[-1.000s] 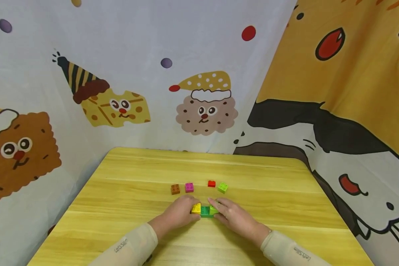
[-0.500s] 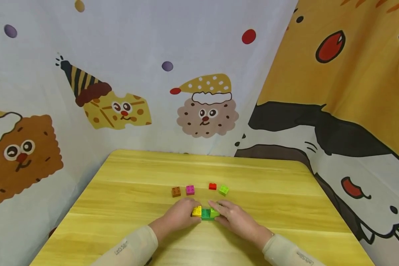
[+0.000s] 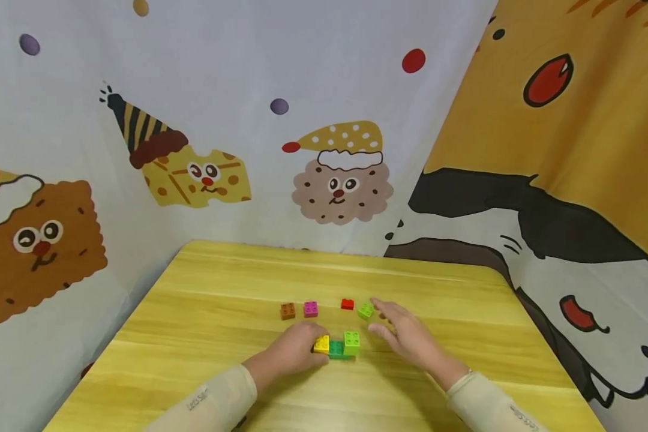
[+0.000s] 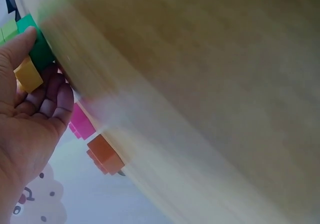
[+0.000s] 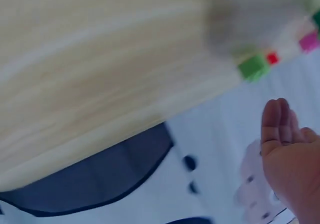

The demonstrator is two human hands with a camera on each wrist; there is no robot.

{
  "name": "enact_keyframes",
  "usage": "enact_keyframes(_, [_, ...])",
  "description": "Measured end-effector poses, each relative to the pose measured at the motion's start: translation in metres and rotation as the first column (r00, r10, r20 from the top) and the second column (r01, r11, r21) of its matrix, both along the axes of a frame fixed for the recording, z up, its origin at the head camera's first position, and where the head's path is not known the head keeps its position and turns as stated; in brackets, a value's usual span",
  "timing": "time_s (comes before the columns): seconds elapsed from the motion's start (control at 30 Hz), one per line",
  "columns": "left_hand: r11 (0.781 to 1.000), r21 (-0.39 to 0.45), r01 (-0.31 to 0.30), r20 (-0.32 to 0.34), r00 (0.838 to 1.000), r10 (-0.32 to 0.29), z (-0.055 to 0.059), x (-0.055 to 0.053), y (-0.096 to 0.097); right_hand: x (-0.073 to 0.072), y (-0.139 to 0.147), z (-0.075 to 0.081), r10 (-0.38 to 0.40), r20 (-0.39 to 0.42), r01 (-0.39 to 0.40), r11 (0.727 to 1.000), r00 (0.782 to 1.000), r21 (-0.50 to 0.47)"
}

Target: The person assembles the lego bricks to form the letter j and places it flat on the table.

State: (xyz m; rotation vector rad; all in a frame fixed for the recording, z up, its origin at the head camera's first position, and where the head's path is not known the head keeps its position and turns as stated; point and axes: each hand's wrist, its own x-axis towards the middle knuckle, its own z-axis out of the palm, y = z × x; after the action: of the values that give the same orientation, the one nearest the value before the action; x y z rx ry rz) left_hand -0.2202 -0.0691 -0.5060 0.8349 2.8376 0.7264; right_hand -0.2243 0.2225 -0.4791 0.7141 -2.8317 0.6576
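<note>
Left grip (image 3: 300, 346): narrow, thumb and fingers pinching the yellow block (image 3: 322, 344) at the left end of the green base (image 3: 336, 348).
Right grip (image 3: 407, 341): wide and holding nothing, fingers extended just beside the loose lime brick (image 3: 365, 310); my right wrist view shows a gap between them.
Green base: on the worktop (image 3: 248, 270) between the two grips, with the lime block (image 3: 351, 342) on its right end.
Worktop: yellowish wood grain in long bands, far corners rounded.
Far row: brown brick (image 3: 288, 311), magenta brick (image 3: 310, 309), red brick (image 3: 347, 304), then the loose lime brick, all apart.
Room: printed cloth (image 3: 221, 108) hangs behind and to both sides; I see cartoon biscuits, a cheese wedge in a striped hat, coloured dots and large animals.
Hard to make out: the left grip covers part of the yellow block; both wrist views blur for me in places, and the right one catches only a sliver of dark green at its edge.
Sleeves (image 3: 210, 399): cream cloth, cut off by the head view's lower edge, their lettering too small for me to read.
Bricks: smooth, square-cornered, round studs on top.
</note>
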Motion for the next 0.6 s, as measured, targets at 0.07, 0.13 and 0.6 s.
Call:
enact_keyframes(0.07, [1.000, 0.006, 0.003, 0.000, 1.000, -0.003, 0.000, -0.001, 0.000, -0.015, 0.009, 0.004, -0.058, 0.031, 0.060, 0.997, 0.998, -0.050])
enact_keyframes(0.13, [1.000, 0.001, 0.006, -0.003, 1.000, -0.006, 0.001, -0.001, 0.000, -0.029, 0.015, 0.004, -0.107, 0.090, 0.115, 0.989, 0.990, -0.094])
enact_keyframes(0.6, [1.000, -0.010, -0.010, 0.021, 1.000, 0.010, 0.003, 0.001, 0.003, -0.069, 0.000, -0.020, -0.144, 0.237, 0.153, 0.988, 0.961, -0.021])
